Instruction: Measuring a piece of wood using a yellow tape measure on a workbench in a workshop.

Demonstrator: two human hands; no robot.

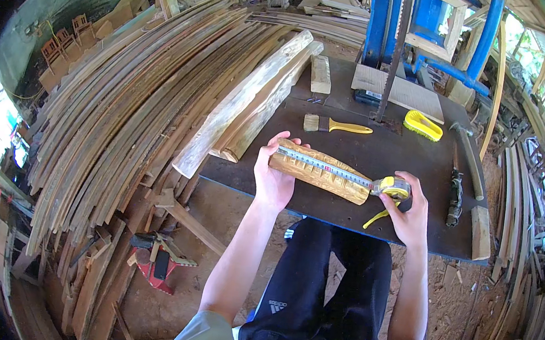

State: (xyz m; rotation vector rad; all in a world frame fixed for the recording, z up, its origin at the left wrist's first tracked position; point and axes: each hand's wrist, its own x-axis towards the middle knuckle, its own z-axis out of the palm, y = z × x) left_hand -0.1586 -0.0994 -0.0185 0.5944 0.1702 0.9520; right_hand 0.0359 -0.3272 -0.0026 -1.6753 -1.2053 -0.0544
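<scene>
My left hand (274,175) is closed round the left end of a short wooden block (312,173), held just over the near part of the dark table. Along the block's top lies the drawn-out blade of a tape measure (391,188). My right hand (409,214) grips the yellow and grey case of that tape at the block's right end, and a yellow strap (375,219) dangles from it. Beyond the block lie a paintbrush (337,125) with a yellow handle and, farther right, a yellow scrubbing brush (422,125).
A blue bandsaw (383,29) stands at the table's back, its upright blade (393,63) passing into the tabletop (272,176). A hammer (469,161) and a dark-handled tool (455,196) lie at right. Long planks (133,102) fill the left. A red stool (156,267) sits below.
</scene>
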